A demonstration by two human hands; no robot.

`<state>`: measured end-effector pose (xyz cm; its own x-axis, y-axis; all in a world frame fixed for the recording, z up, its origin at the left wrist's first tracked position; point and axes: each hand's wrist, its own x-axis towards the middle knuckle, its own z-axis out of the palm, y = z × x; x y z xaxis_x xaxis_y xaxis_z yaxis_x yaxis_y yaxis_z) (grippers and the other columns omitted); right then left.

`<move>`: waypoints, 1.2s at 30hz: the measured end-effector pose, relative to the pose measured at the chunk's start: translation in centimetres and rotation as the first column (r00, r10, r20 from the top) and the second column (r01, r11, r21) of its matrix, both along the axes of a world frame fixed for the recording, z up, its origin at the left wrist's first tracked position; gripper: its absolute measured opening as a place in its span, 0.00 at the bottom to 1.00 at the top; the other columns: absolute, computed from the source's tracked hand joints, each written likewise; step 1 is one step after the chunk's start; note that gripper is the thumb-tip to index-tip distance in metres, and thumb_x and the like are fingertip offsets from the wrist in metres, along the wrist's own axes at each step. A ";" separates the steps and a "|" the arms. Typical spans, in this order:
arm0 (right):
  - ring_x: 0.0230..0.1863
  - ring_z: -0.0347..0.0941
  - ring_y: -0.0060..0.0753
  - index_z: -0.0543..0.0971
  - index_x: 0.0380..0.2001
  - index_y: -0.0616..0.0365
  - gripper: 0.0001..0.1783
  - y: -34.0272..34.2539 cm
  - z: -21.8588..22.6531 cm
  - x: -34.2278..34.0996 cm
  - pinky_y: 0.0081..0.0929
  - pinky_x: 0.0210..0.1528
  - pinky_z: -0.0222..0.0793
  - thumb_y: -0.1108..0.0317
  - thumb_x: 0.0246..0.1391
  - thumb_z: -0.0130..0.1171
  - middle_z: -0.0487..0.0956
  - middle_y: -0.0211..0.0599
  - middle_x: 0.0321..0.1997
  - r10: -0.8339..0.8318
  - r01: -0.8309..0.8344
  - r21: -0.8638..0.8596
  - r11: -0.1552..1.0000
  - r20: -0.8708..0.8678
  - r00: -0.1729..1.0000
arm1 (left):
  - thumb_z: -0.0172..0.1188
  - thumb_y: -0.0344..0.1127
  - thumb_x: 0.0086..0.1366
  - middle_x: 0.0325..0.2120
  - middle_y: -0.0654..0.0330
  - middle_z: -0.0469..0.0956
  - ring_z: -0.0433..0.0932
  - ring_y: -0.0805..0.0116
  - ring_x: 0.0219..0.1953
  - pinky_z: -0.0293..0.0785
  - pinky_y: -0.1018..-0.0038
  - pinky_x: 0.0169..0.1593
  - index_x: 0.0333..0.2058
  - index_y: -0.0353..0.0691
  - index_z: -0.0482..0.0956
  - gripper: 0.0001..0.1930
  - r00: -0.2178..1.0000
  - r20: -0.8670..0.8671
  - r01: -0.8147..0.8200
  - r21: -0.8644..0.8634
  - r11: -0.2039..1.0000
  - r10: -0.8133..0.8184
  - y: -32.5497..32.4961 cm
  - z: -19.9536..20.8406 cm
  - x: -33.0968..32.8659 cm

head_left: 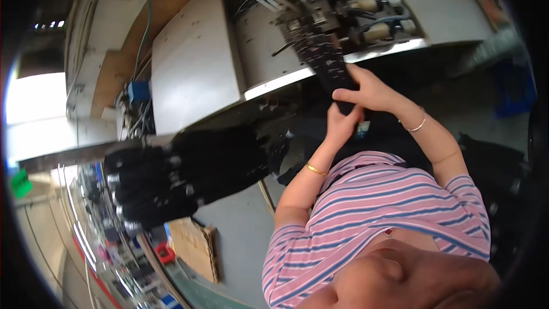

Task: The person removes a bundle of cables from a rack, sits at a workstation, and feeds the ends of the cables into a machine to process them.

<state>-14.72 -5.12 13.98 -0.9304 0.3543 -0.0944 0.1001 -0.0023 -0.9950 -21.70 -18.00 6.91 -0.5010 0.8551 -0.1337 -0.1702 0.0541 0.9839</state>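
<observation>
A long, narrow piece of black fabric (pixel 327 63) with small white marks runs down from a machine (pixel 320 14) at the top of the view. Its upper end lies among the machine's metal parts. My right hand (pixel 370 88) grips the lower part of the fabric, thumb across the front. Just below, my left hand (pixel 342 125) is closed round the fabric's lower end, its fingers partly hidden. The two hands nearly touch. A small pale blue-and-white patch (pixel 362 130) shows beside my left hand; what it belongs to is unclear.
White worktop panels (pixel 194 63) flank the machine, with a bright metal edge (pixel 280 84) in front. Bundled black fabric pieces (pixel 189 171) hang at the left. A cardboard box (pixel 191 246) sits lower left. Tubes and white cylinders (pixel 374 33) crowd the machine's right side.
</observation>
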 end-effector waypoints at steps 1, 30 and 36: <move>0.36 0.75 0.25 0.70 0.51 0.65 0.26 -0.3 -1.0 0.5 0.24 0.40 0.72 0.60 0.54 0.62 0.76 0.37 0.38 -0.041 0.044 0.062 0.997 -0.049 0.998 | 0.55 0.28 0.64 0.19 0.62 0.75 0.73 0.74 0.21 0.67 0.79 0.26 0.29 0.34 0.74 0.05 0.999 -0.037 0.018 0.055 0.998 -0.016 -0.1 -0.1 -0.2; 0.14 0.64 0.15 0.76 0.30 0.66 0.08 -1.2 -3.7 -4.6 0.17 0.11 0.60 0.71 0.57 0.55 0.73 0.29 0.21 -0.404 0.340 -0.436 0.833 -0.060 0.913 | 0.51 0.27 0.67 0.26 0.56 0.76 0.74 0.71 0.21 0.72 0.78 0.23 0.39 0.29 0.72 0.07 0.927 0.140 -0.372 0.198 0.907 0.349 1.9 1.2 -3.3; 0.13 0.63 0.16 0.76 0.28 0.67 0.08 -0.7 -3.7 -5.1 0.19 0.09 0.59 0.71 0.56 0.54 0.71 0.29 0.19 -0.381 0.305 -0.533 0.789 -0.034 0.924 | 0.50 0.28 0.67 0.25 0.56 0.76 0.74 0.70 0.21 0.72 0.78 0.24 0.38 0.29 0.72 0.07 0.929 0.120 -0.368 0.202 0.908 0.350 2.3 1.2 -3.6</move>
